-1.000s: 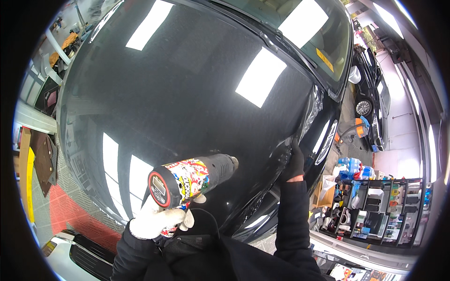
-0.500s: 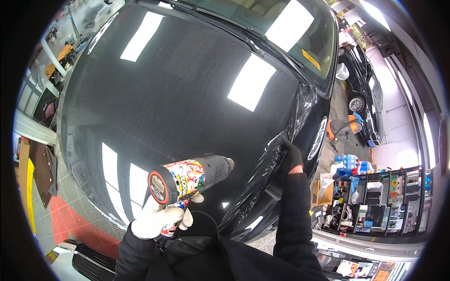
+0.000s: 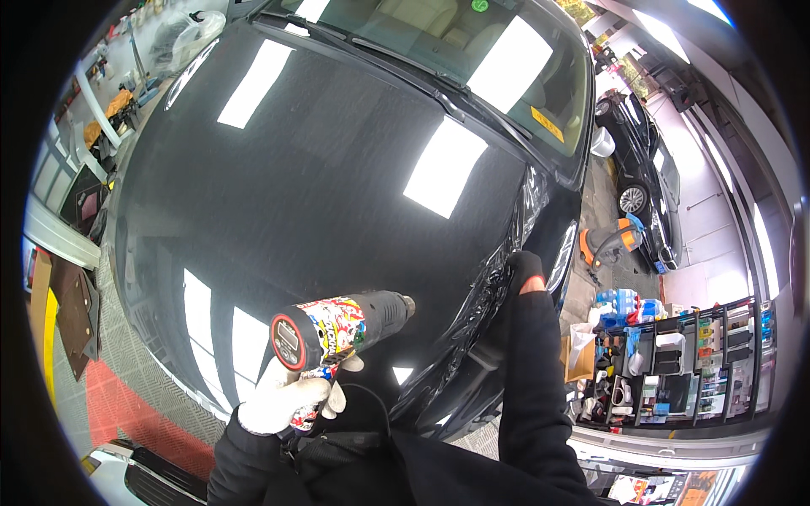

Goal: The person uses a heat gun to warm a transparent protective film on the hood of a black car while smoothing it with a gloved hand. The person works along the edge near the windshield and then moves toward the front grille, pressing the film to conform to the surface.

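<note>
My left hand (image 3: 285, 400), in a white glove, is closed round the grip of a heat gun (image 3: 342, 331) covered in colourful stickers. Its dark barrel and metal nozzle point right, above a car's glossy black hood (image 3: 337, 202). A small display shows on the gun's round red-rimmed back. My right hand (image 3: 526, 268), in a black glove, is at the hood's right edge, closed on wrinkled black film (image 3: 485, 291). Its fingertips are partly hidden against the dark film. Creases in the film run along that edge, toward the windshield and back toward me.
The windshield (image 3: 439, 42) lies beyond the hood. At right are an orange vacuum-like machine (image 3: 612, 240), another black car (image 3: 637, 160), a white bucket (image 3: 602, 142) and a crowded black shelf (image 3: 675, 371). Boards (image 3: 76, 316) lean at left; a white car part (image 3: 114, 476) shows below.
My right hand has shifted slightly, its wrist bent more and the film beside it drawn differently. The heat gun has dipped slightly. The whole view has also shifted a little.
</note>
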Demonstrator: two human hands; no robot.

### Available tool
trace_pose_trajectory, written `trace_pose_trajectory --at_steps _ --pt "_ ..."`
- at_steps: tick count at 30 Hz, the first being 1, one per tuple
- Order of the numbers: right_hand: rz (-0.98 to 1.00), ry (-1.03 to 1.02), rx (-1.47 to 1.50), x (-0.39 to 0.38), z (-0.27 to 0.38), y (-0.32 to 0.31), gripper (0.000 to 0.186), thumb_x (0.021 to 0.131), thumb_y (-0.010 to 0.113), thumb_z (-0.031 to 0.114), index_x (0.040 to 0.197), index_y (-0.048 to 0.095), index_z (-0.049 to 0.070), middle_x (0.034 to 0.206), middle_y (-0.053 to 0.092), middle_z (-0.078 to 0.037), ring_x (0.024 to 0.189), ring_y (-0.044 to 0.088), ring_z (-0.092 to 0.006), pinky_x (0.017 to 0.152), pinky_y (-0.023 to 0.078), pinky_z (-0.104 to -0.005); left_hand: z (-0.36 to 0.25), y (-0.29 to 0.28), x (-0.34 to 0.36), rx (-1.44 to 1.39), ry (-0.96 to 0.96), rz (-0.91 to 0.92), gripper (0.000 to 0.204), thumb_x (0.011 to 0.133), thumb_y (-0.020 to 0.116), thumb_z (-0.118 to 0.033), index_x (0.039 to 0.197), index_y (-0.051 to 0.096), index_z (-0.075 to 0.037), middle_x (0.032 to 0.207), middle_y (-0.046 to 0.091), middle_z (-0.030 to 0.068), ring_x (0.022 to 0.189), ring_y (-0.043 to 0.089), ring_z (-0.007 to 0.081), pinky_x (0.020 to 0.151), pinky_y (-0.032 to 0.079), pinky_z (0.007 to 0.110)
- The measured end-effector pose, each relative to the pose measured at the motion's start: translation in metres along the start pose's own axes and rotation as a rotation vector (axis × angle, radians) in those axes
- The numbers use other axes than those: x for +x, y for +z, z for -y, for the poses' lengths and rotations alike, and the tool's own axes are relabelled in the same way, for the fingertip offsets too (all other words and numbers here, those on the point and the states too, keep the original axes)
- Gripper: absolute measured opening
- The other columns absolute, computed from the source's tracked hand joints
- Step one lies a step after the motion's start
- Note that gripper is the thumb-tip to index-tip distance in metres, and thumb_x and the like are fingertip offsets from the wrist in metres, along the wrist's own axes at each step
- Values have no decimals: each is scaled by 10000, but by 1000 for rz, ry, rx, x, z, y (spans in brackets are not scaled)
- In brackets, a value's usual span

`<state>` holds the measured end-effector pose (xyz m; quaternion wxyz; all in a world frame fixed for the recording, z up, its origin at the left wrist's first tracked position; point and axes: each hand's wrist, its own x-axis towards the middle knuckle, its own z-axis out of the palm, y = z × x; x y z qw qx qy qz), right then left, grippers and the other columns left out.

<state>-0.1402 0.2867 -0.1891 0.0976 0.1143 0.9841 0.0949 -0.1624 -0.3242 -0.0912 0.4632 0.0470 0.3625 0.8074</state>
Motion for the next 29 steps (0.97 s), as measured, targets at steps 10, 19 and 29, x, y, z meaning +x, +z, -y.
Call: trace_pose_trajectory --at_steps 10,19,29 --pt "-364 1069 1891 32 23 43 298 893 776 326 914 811 31 860 777 -125 761 762 -318 691 596 -441 -2 7 3 106 21 -89 678 883 655 -85 1505 461 104 1288 697 286 753 746 281 632 615 355" --pt "-323 1027 1215 30 64 -5 495 940 772 452 896 772 -41 739 693 -91 616 637 -219 595 474 -412 -8 6 17 113 21 -61 646 884 632 -69 1488 479 98 1274 704 285 753 749 276 630 618 354" --pt "-354 1040 1663 29 68 -2 389 946 754 357 1001 770 -28 788 705 -108 627 639 -225 615 494 -404 -13 5 24 25 52 -4 592 966 695 -71 1492 474 87 1302 696 266 845 745 228 715 610 331"
